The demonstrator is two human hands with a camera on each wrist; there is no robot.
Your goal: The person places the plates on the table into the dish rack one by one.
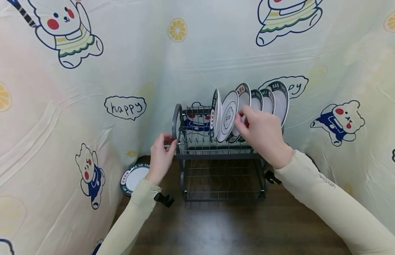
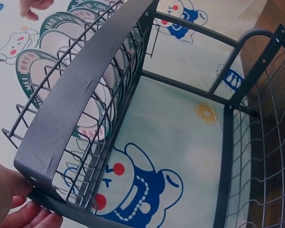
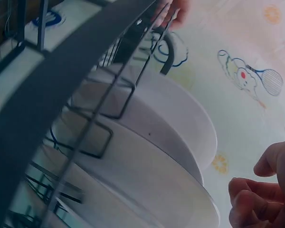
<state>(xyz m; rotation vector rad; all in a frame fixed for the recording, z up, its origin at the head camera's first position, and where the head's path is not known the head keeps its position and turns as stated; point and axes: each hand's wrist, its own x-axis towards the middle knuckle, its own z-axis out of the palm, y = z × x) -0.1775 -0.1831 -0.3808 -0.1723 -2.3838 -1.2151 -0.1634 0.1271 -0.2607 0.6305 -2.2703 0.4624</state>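
Note:
A dark grey two-tier dish rack (image 1: pixel 213 156) stands against the patterned cloth. Several white plates with dark green printed rims stand on edge in its upper tier; the leftmost plate (image 1: pixel 215 115) leans beside a plate (image 1: pixel 228 117) whose printed centre shows. My left hand (image 1: pixel 162 154) grips the rack's left end, thumb and fingers about the frame (image 2: pixel 61 204). Over the plates, my right hand (image 1: pixel 262 131) has its fingers loosely bent. In the right wrist view, a gap shows between thumb and fingers (image 3: pixel 259 190), with nothing held and the white plates (image 3: pixel 147 161) apart from them.
A round plate (image 1: pixel 135 179) with a green rim lies at the left, partly behind my left forearm. Patterned cloth (image 1: pixel 146 53) hangs behind and at both sides. The rack stands on a dark brown wooden surface (image 1: pixel 213 226); its lower tier (image 1: pixel 223 177) is wire mesh.

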